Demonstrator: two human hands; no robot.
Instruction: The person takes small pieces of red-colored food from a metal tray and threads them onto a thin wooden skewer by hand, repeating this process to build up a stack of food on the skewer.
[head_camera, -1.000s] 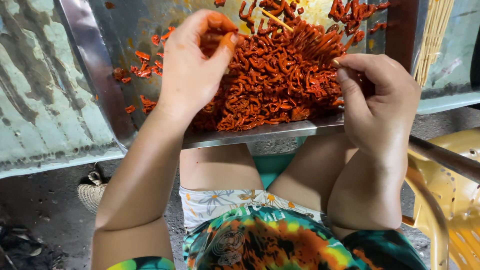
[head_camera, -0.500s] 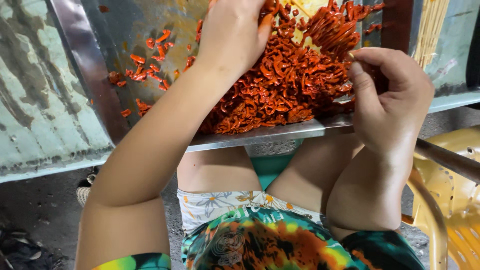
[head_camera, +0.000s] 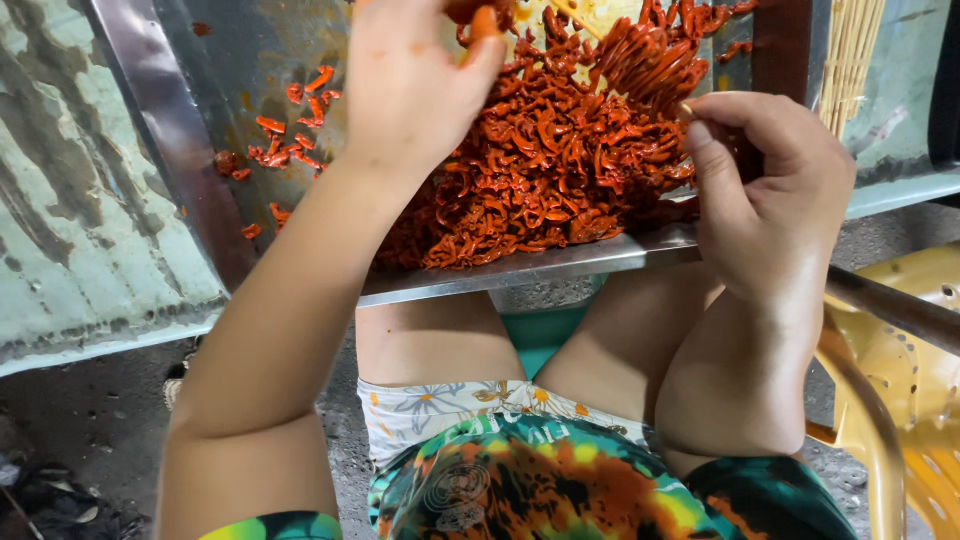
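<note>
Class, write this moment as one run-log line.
left hand: pinching a red strip | right hand: fingers curled at heap edge | heap of red strips on metal tray

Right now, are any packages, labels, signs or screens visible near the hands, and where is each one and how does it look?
None: no package, label, sign or screen shows.
Metal tray: on the table, silvery, shallow.
Red strips: heaped on the tray, glossy orange-red.
Left hand: over the heap, pinching one strip.
Right hand: at the heap's right edge, fingers curled.
Bamboo skewers: top right, pale bundle.
Yellow plastic chair: lower right.
</note>
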